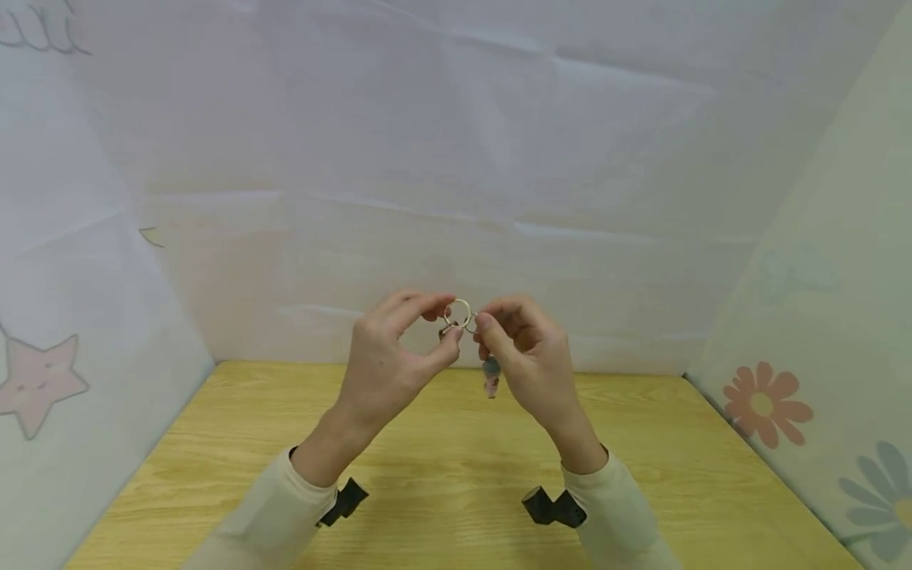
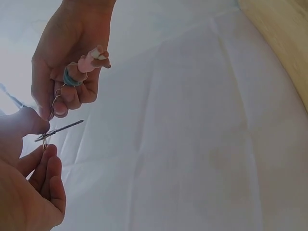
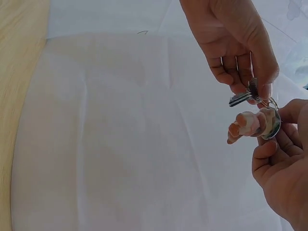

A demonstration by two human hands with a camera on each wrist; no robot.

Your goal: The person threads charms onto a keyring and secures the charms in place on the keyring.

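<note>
Raised both hands well above the wooden table (image 1: 456, 507), forearms angled inward, wrists bent. Pinched a metal key ring (image 1: 458, 313) between thumb and forefinger of the left hand (image 1: 388, 356), remaining fingers loosely curled. Gripped the ring's other side with the right hand (image 1: 527, 356), fingertips (image 1: 484, 323) curled round it. Kept a small key (image 3: 240, 98) at the left fingers and a pink charm (image 3: 250, 124) dangling below the right hand, in front of the white cloth backdrop (image 1: 456, 158).
</note>
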